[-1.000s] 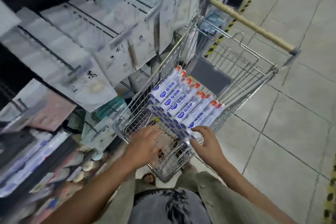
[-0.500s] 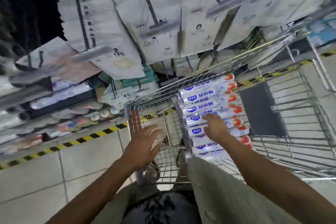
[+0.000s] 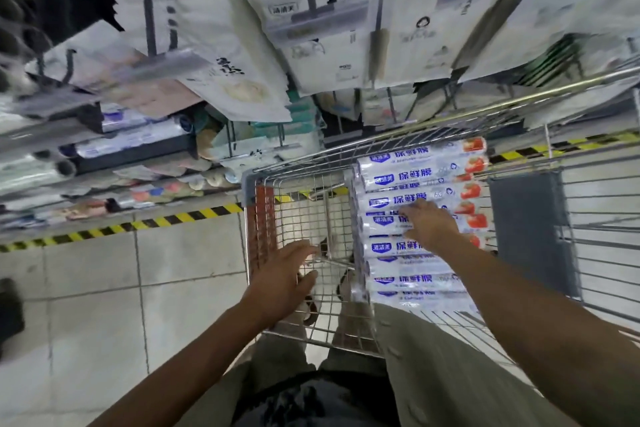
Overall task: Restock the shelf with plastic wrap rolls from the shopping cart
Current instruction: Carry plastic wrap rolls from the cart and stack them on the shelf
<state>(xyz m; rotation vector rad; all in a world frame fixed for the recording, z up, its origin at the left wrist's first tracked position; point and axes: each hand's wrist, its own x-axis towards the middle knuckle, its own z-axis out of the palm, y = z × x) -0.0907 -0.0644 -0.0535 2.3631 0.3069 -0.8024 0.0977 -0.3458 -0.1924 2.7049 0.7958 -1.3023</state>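
The bare left arm [image 3: 194,357] reached forward; the left grip [image 3: 280,282] hovered palm down, fingers loosely spread, holding nothing. The right arm [image 3: 519,298] stretched further ahead; the right grip [image 3: 431,227] lay palm down, fingers nearly straight.

White plastic wrap rolls [image 3: 415,180] stacked flat in shopping cart [image 3: 346,152].

Right hand [image 3: 431,230] covers middle plastic wrap rolls [image 3: 415,180]; shopping cart [image 3: 263,218] cut off right; shelf goods [image 3: 121,146] blurred.

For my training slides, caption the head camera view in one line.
A person's right hand rests on plastic wrap rolls stacked in a shopping cart; left hand hovers beside them.
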